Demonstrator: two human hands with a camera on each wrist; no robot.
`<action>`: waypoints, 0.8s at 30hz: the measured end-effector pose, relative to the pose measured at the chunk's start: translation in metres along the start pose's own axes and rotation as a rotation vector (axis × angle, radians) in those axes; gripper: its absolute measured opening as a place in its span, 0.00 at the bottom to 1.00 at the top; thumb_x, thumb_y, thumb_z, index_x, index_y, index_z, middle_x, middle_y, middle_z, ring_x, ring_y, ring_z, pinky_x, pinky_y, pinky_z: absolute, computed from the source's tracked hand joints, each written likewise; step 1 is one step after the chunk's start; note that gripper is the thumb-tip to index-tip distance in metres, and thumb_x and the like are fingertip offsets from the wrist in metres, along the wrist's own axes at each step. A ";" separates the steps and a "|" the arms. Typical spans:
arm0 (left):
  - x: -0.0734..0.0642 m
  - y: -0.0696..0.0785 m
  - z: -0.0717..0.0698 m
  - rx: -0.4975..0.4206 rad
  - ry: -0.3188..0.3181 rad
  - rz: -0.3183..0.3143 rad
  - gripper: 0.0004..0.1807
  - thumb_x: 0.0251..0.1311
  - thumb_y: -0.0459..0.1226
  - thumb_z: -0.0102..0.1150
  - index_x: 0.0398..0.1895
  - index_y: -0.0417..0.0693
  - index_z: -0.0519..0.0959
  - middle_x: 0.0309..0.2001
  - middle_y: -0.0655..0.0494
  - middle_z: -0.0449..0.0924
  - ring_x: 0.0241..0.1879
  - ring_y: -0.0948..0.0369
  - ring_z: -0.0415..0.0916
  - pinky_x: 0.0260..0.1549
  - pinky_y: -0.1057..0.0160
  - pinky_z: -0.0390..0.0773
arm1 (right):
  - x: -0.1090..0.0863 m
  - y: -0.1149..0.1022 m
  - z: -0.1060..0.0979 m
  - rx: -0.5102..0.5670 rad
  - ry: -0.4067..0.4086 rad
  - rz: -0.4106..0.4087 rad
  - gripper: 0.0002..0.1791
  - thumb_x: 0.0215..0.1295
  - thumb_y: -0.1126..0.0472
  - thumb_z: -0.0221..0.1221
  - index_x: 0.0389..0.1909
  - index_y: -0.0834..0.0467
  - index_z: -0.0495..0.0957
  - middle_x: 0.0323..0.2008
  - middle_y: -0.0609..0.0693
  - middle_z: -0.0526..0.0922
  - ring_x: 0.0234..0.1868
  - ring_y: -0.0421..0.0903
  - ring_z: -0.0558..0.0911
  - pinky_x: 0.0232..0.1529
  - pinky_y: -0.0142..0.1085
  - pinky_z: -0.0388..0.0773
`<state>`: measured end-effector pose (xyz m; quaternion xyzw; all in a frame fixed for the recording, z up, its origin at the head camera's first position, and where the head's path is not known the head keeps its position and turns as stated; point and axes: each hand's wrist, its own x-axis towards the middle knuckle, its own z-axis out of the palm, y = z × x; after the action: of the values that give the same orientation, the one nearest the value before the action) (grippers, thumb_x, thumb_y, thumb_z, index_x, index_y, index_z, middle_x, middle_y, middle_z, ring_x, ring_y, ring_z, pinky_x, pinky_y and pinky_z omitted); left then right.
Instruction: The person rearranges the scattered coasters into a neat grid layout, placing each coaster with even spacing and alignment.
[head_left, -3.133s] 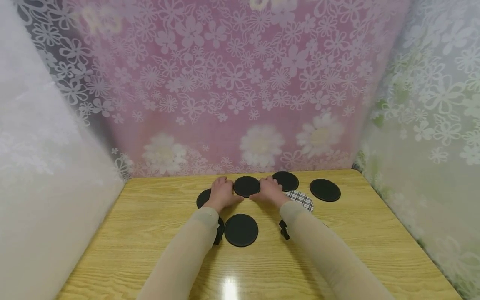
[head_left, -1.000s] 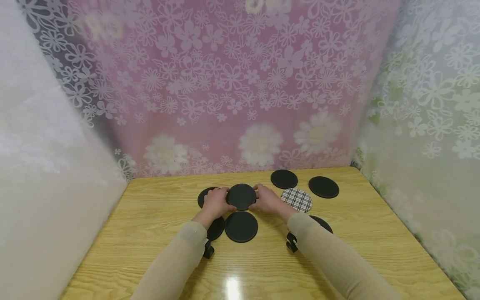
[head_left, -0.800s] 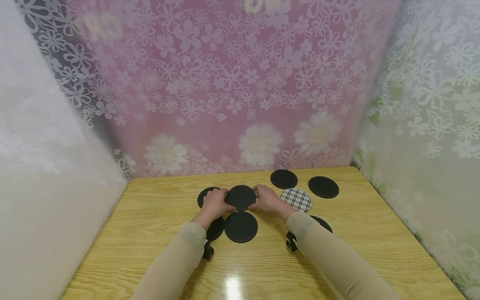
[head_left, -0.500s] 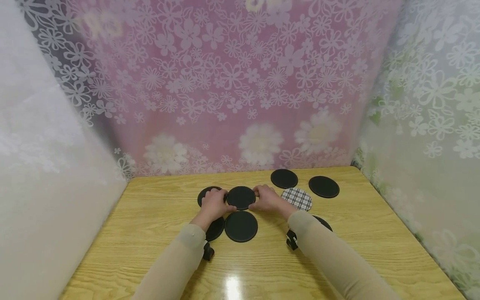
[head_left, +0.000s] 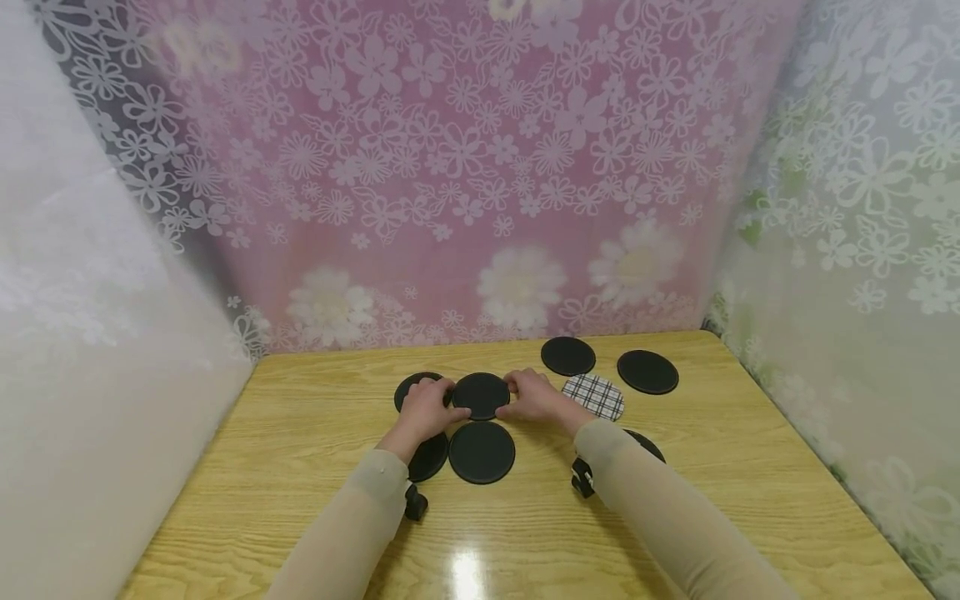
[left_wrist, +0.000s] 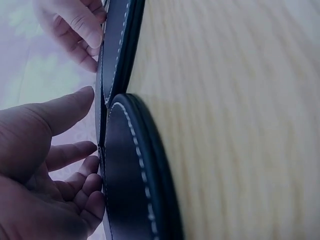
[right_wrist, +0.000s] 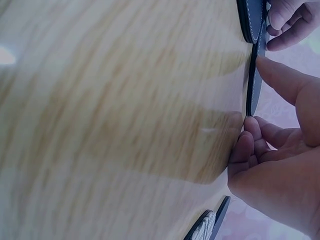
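Note:
A round black coaster [head_left: 481, 396] with light stitching lies flat on the wood-grain table between both hands. At its left side is my left hand [head_left: 425, 406], fingertips by the edge and relaxed; a small gap shows beside that thumb [left_wrist: 82, 100] in the left wrist view. My right hand [head_left: 534, 397] holds the opposite edge, thumb and curled fingertips [right_wrist: 249, 120] against the rim. Directly nearer me sits another black coaster [head_left: 482, 452]. Two more, a far-left coaster [head_left: 409, 388] and a near-left coaster [head_left: 428, 459], are partly hidden under the left hand and wrist.
To the right lie a black-and-white plaid coaster [head_left: 594, 395], a back black coaster [head_left: 568, 356] and a far-right black coaster [head_left: 648, 372]. My right sleeve [head_left: 660, 500] partly covers one more black coaster [head_left: 647, 444]. A pink floral curtain [head_left: 465, 167] hangs behind the table.
The coaster between my hands has come from the table's back edge towards me, settling in line above the nearer middle one. In the last half second it has shifted only slightly left.

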<state>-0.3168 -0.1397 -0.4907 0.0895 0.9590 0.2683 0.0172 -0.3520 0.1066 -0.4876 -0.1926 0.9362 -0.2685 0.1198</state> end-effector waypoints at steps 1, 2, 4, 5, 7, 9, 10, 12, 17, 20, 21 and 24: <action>0.000 0.000 0.000 -0.007 -0.002 0.000 0.32 0.70 0.51 0.77 0.71 0.45 0.82 0.65 0.39 0.79 0.68 0.36 0.70 0.68 0.32 0.69 | -0.001 0.000 0.000 0.003 -0.001 0.005 0.38 0.74 0.51 0.73 0.76 0.67 0.72 0.57 0.57 0.77 0.59 0.57 0.73 0.64 0.54 0.74; 0.000 -0.001 0.000 -0.013 -0.002 -0.001 0.32 0.70 0.51 0.77 0.71 0.45 0.82 0.66 0.39 0.78 0.68 0.36 0.70 0.68 0.33 0.69 | -0.001 -0.001 -0.001 0.010 0.000 0.008 0.38 0.74 0.52 0.73 0.76 0.67 0.73 0.57 0.57 0.77 0.59 0.57 0.74 0.64 0.54 0.74; 0.000 -0.003 0.001 -0.024 -0.004 -0.001 0.32 0.70 0.51 0.77 0.70 0.45 0.82 0.66 0.39 0.78 0.69 0.36 0.70 0.68 0.33 0.69 | -0.002 -0.002 -0.001 0.023 0.001 0.016 0.38 0.74 0.52 0.74 0.76 0.66 0.73 0.58 0.57 0.78 0.60 0.57 0.74 0.65 0.54 0.74; 0.000 -0.004 0.001 -0.028 -0.003 0.002 0.32 0.70 0.51 0.77 0.70 0.45 0.82 0.66 0.39 0.78 0.69 0.36 0.70 0.68 0.33 0.69 | -0.002 -0.002 -0.001 0.026 0.001 0.019 0.38 0.74 0.52 0.74 0.76 0.66 0.73 0.58 0.57 0.77 0.60 0.57 0.74 0.65 0.54 0.75; 0.000 -0.005 0.001 -0.032 -0.005 0.006 0.34 0.69 0.52 0.78 0.71 0.45 0.82 0.67 0.39 0.78 0.69 0.36 0.69 0.69 0.33 0.69 | -0.002 -0.002 -0.001 0.032 0.002 0.024 0.38 0.73 0.52 0.74 0.76 0.65 0.73 0.58 0.57 0.78 0.60 0.57 0.74 0.65 0.54 0.75; 0.000 -0.006 0.001 -0.034 -0.014 0.011 0.36 0.68 0.53 0.79 0.72 0.44 0.81 0.68 0.38 0.77 0.70 0.37 0.69 0.69 0.33 0.69 | -0.002 -0.001 -0.001 0.032 0.005 0.022 0.38 0.73 0.52 0.75 0.76 0.65 0.73 0.58 0.57 0.78 0.60 0.57 0.74 0.65 0.54 0.75; 0.000 -0.006 0.001 -0.034 -0.017 0.014 0.37 0.67 0.53 0.79 0.72 0.44 0.81 0.68 0.38 0.77 0.70 0.36 0.69 0.69 0.33 0.69 | -0.002 0.000 -0.001 0.033 0.005 0.022 0.38 0.73 0.52 0.75 0.75 0.65 0.73 0.58 0.57 0.78 0.60 0.57 0.74 0.65 0.54 0.75; -0.001 -0.007 0.001 -0.027 -0.026 0.018 0.39 0.65 0.53 0.81 0.73 0.43 0.80 0.69 0.38 0.76 0.71 0.37 0.69 0.70 0.33 0.68 | -0.001 0.001 0.001 0.032 0.006 0.025 0.38 0.73 0.52 0.75 0.76 0.65 0.73 0.58 0.57 0.78 0.60 0.57 0.74 0.65 0.54 0.75; -0.002 -0.007 0.001 -0.010 -0.037 0.011 0.41 0.63 0.52 0.83 0.74 0.44 0.79 0.70 0.38 0.75 0.71 0.37 0.68 0.71 0.33 0.68 | 0.000 0.001 0.002 0.032 0.009 0.032 0.38 0.73 0.52 0.75 0.76 0.64 0.73 0.58 0.56 0.78 0.60 0.56 0.74 0.65 0.53 0.75; -0.002 -0.007 0.001 -0.012 -0.034 0.006 0.41 0.62 0.52 0.83 0.74 0.44 0.79 0.70 0.38 0.75 0.71 0.37 0.68 0.71 0.33 0.67 | 0.000 0.001 0.002 0.036 0.011 0.028 0.38 0.73 0.52 0.75 0.76 0.65 0.73 0.58 0.56 0.77 0.60 0.56 0.74 0.65 0.53 0.75; -0.002 -0.006 0.001 -0.012 -0.032 0.006 0.41 0.62 0.52 0.83 0.74 0.44 0.79 0.70 0.38 0.75 0.71 0.37 0.68 0.71 0.33 0.68 | 0.000 0.001 0.001 0.037 0.011 0.027 0.38 0.73 0.52 0.75 0.76 0.65 0.73 0.58 0.57 0.77 0.60 0.57 0.74 0.65 0.54 0.74; -0.001 -0.005 0.000 -0.006 -0.031 0.011 0.41 0.63 0.52 0.83 0.74 0.44 0.79 0.69 0.38 0.75 0.70 0.37 0.68 0.70 0.33 0.68 | 0.001 0.002 0.001 0.040 0.008 0.020 0.39 0.73 0.51 0.75 0.76 0.65 0.73 0.58 0.57 0.77 0.60 0.57 0.74 0.65 0.54 0.74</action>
<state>-0.3165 -0.1444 -0.4934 0.0988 0.9573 0.2700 0.0311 -0.3534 0.1075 -0.4898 -0.1797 0.9330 -0.2865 0.1228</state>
